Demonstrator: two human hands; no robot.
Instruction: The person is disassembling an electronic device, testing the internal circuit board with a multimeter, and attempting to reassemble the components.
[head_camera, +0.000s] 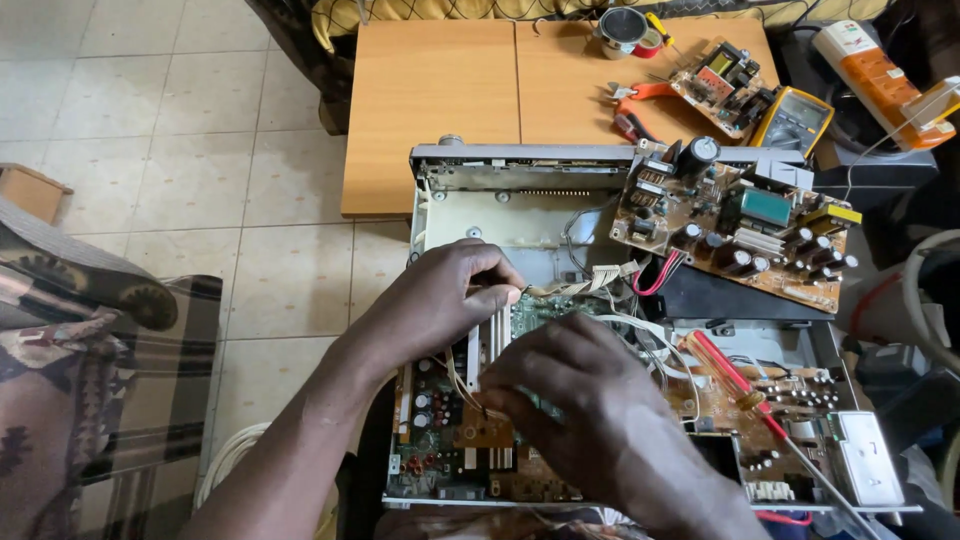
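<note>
Head view: my left hand (445, 290) pinches the green circuit board (535, 308) at centre, my right hand (590, 400) at 5 o'clock grips its near edge beside the heatsink fins (490, 345), best lifted evenly, red screwdriver (735, 380) at 3 o'clock.

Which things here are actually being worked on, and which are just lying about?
In hand:
left hand and right hand on the green circuit board
open metal chassis
ribbon cable

Lying about:
red-handled screwdriver, resting on the chassis
brown circuit board
yellow multimeter
orange pliers
wooden table
</note>
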